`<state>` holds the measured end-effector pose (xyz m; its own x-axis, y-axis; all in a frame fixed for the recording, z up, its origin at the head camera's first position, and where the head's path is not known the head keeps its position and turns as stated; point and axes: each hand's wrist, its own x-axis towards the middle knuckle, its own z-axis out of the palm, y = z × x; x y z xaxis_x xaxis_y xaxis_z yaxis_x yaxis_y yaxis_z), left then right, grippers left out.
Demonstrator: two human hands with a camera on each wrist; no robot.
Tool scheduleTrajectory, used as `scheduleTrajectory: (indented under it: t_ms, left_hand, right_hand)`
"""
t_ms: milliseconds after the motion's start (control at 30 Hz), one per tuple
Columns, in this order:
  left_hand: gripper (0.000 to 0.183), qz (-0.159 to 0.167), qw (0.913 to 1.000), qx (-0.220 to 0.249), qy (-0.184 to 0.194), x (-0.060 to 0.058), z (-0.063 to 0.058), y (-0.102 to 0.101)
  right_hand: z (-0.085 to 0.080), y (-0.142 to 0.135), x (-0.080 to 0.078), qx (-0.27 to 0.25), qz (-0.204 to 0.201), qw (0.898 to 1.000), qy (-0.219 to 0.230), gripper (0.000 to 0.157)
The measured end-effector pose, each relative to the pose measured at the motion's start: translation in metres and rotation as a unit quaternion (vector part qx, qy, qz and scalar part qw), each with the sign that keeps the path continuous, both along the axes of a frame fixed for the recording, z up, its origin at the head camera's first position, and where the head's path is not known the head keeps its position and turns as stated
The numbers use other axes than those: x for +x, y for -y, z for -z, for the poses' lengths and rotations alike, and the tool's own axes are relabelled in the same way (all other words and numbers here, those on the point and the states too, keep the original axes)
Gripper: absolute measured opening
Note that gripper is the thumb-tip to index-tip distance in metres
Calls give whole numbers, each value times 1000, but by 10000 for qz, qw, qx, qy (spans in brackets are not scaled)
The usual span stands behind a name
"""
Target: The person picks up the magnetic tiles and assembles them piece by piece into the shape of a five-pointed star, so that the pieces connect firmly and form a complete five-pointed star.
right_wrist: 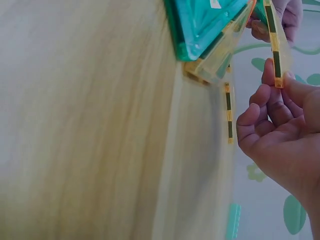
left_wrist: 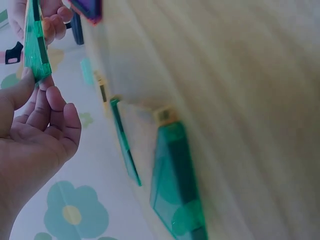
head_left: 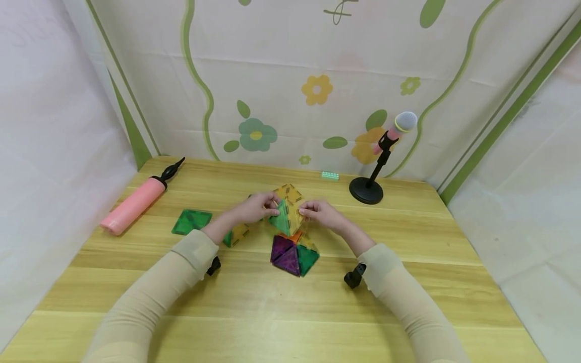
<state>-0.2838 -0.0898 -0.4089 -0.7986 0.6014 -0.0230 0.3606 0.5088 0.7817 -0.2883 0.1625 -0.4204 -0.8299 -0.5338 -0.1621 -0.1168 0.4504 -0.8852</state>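
We note two hands raised over the middle of the table, somewhat toward its far edge. The left hand is clamped on a green tile, thumb against fingertips; the right hand likewise pinches a yellow tile. The held tiles meet, green on the left, yellow on the right, both tilted. Below, on the person's side, we find purple tiles, a green triangle, an orange piece and a yellow piece grouped together; we cannot tell whether the held pair touches them. Behind the pair, on the far-edge side, is a yellow square. Green tiles lie flat toward the left edge; between them and the group, a yellow triangle shows, partly hidden by the left arm. We record a pink pump along the left edge, its black nozzle toward the far left corner. A microphone leans on a black stand near the far edge, toward the far right corner; a small teal block sits at the far edge, left of it.
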Motion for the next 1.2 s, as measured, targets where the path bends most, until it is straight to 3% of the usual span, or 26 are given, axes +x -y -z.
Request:
scheduleTrajectory:
  t_ms: [367, 733, 967, 1200]
  left_hand:
    - [29, -109, 9992, -305, 213, 4, 10, -10]
    - [32, -18, 9977, -607, 299, 2, 15, -14]
    - [37, 1, 9958, -904, 155, 4, 15, -17]
    - [38, -29, 9954, -956, -76, 6, 16, -17]
  right_hand:
    - [11, -4, -4, 292, -231, 9992, 144, 26]
    - [18, -2, -5, 843, -326, 9954, -306, 27]
    - [22, 0, -6, 1085, -514, 9905, -665, 22]
    - [21, 1, -4, 1111, -405, 9896, -821, 21]
